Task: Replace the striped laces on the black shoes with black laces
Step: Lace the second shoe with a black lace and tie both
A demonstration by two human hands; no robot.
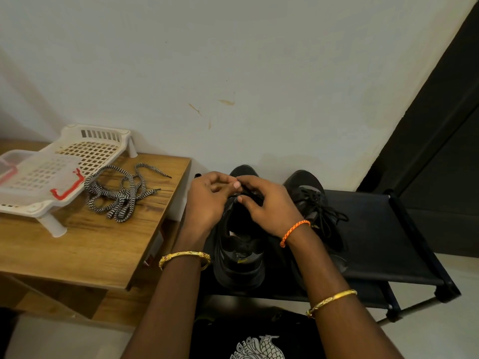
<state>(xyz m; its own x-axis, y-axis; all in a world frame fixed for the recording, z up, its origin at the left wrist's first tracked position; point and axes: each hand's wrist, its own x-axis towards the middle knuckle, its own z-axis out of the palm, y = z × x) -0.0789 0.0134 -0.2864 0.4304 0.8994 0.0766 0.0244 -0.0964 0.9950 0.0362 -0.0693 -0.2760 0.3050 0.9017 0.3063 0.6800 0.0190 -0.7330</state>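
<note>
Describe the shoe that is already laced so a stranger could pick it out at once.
Start at the black rack against the wall, right of the wooden table. Two black shoes stand on it. The laced shoe is the right one, untouched, with black laces tied on top; both hands work on the left shoe.

Two bare forearms reach up from the bottom of the frame and meet at its centre. The left hand point(207, 200), left of centre, has its fingers curled inward, thumb toward the right hand. The right hand point(267, 206) sits just beside it, fingers curled, fingertips nearly touching the left's. What they pinch is too dark to tell. Both wrists angle inward.
</note>
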